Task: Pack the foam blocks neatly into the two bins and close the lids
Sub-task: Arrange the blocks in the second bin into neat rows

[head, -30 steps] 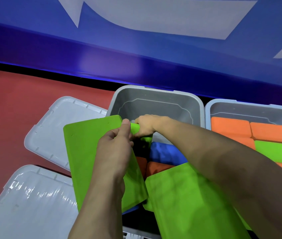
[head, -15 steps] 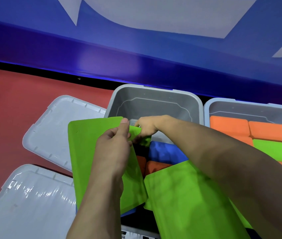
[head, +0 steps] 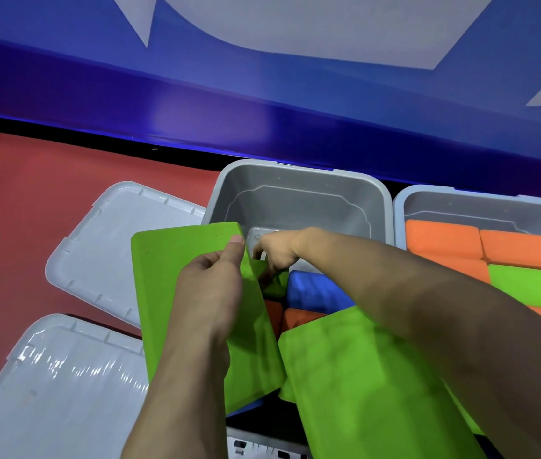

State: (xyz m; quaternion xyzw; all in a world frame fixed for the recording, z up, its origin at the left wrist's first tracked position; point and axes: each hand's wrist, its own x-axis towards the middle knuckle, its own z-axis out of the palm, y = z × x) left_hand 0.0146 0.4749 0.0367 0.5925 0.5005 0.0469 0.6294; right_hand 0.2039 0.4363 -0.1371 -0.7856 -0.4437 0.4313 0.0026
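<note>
The left hand (head: 211, 289) is closed on a large green foam slab (head: 176, 276), thumb pressed on its upper right corner, tilting it up over the left rim of the centre bin (head: 299, 200). The slab's long axis runs from the upper centre of the frame down toward the lower centre, and it leans against the bin's left side rather than lying flat. The right hand (head: 277, 251) reaches across from the lower right, fingers curled down into the bin just beside that same corner; it seems to be pinching a smaller green block (head: 277, 283) deeper in, though whether it truly grips it I cannot tell. Below it lie a blue block (head: 315, 288) and orange blocks (head: 299, 318), with a second green slab (head: 362, 376) propped across the bin's near edge under the right forearm. The bin at the right (head: 481, 207) is already laid with orange and green blocks in flat rows. Two lids (head: 110, 246) rest on the red floor (head: 31, 180) at the left of the frame, both off. The next move likely turns on the gap at the bin's far end: it lies directly above the hands in the picture, the left hand already holds the slab, and its long axis would need to swing down to fit.
</note>
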